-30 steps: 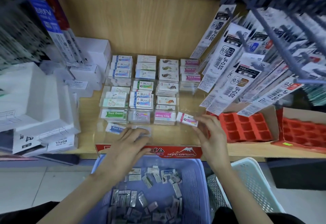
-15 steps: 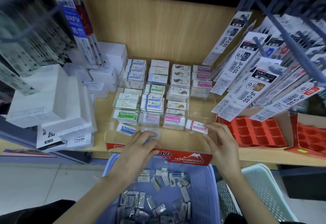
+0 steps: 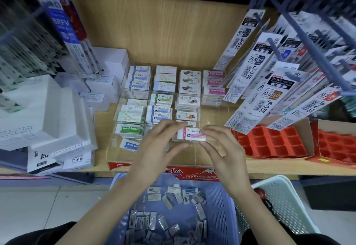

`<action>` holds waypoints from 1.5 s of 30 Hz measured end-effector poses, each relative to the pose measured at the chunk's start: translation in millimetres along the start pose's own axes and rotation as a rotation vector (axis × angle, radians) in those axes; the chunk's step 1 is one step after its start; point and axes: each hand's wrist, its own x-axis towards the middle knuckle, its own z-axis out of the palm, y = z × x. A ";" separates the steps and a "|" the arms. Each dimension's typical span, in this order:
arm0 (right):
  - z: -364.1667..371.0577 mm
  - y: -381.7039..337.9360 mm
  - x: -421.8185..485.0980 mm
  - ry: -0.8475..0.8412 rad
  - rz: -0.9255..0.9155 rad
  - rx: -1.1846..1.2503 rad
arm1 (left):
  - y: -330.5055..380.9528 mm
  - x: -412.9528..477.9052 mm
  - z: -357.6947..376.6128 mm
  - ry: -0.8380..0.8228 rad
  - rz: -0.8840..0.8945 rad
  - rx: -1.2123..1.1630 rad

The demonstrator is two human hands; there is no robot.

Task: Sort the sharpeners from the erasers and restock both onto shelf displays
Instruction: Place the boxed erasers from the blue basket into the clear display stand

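A white eraser with a pink print [image 3: 190,134] is held over the front row of the clear eraser display tray [image 3: 208,154] on the wooden shelf. My right hand [image 3: 221,148] pinches its right end. My left hand [image 3: 159,144] has its fingers at the eraser's left end, thumb below it. Behind them stand rows of stacked erasers [image 3: 159,98], among them a green "Hard Eraser" [image 3: 129,129] and a blue one [image 3: 131,144]. Below the shelf a blue basket [image 3: 221,210] holds several loose wrapped erasers [image 3: 167,212].
A white basket [image 3: 283,202] stands right of the blue one. Red divided trays [image 3: 269,144] in cardboard boxes sit on the shelf's right. Hanging refill packs [image 3: 258,82] overhang the right side, white boxes [image 3: 48,121] fill the left.
My right hand has carried the pink-print eraser left toward the tray's middle front. My left hand has come up from the tray's front edge to meet it.
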 end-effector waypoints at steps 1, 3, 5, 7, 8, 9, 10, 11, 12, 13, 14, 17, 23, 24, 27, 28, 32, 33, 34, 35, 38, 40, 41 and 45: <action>-0.6 0.7 2.4 -0.005 0.005 0.005 | -1.8 7.6 1.5 -0.005 0.025 0.040; -3.8 4.3 8.0 -0.038 0.057 0.013 | -7.7 24.4 3.5 -0.013 0.063 0.100; -10.3 10.2 12.0 -0.081 0.134 -0.004 | -10.8 40.6 4.3 -0.020 0.000 0.063; -19.2 13.6 15.2 -0.086 0.193 0.011 | -11.4 56.3 8.2 -0.013 -0.058 0.023; -23.7 14.2 17.4 -0.075 0.211 0.028 | -10.2 64.6 11.9 -0.011 -0.071 0.028; -27.8 14.8 19.4 -0.056 0.227 0.041 | -8.8 72.6 17.7 -0.011 -0.067 0.044; -31.2 15.7 21.4 -0.036 0.238 0.046 | -7.2 80.6 24.9 -0.014 -0.058 0.073; -33.5 17.8 23.2 -0.012 0.236 0.038 | -5.1 87.8 32.6 -0.016 -0.051 0.106; -35.4 21.2 24.4 0.012 0.227 0.021 | -2.5 94.3 40.3 -0.018 -0.054 0.138; -37.2 24.5 25.1 0.033 0.214 0.000 | 0.3 100.0 47.7 -0.016 -0.063 0.170; -38.8 28.0 25.3 0.049 0.204 -0.020 | 2.9 104.9 54.4 -0.011 -0.074 0.207; -41.9 32.6 26.0 0.065 0.194 -0.056 | 7.7 113.2 68.5 0.017 -0.106 0.351; -39.9 31.2 24.9 0.041 0.210 -0.034 | 14.0 121.1 73.1 -0.011 -0.140 0.547; -39.6 30.7 24.2 0.033 0.217 -0.032 | 15.1 121.1 73.2 -0.018 -0.143 0.557; -38.8 30.0 22.2 0.019 0.234 -0.026 | 15.3 119.1 73.7 -0.012 -0.139 0.544; -38.6 30.3 21.8 0.017 0.238 -0.022 | 14.7 117.5 73.5 -0.011 -0.138 0.526; -36.6 31.4 20.7 -0.018 0.251 -0.070 | 7.9 94.6 60.1 0.004 -0.102 0.311; -34.5 31.9 20.3 -0.028 0.238 -0.124 | 5.1 82.1 53.5 0.014 -0.082 0.251; -31.5 32.6 20.0 -0.033 0.204 -0.206 | 3.0 66.6 46.3 0.017 -0.059 0.223; -28.0 32.5 20.3 -0.039 0.155 -0.310 | 0.3 50.2 39.2 0.012 -0.034 0.221; -15.8 28.5 24.4 -0.023 0.014 -0.647 | -10.3 7.3 20.7 -0.005 0.066 0.322; -8.0 16.8 29.1 0.030 -0.012 -0.774 | -18.5 -11.2 14.0 -0.050 0.138 0.459; -3.7 10.8 30.3 0.028 -0.018 -0.790 | -22.2 -18.5 13.3 -0.084 0.147 0.524; 15.1 0.4 38.6 -0.221 0.044 -0.807 | -37.6 -39.1 23.8 -0.205 0.126 0.649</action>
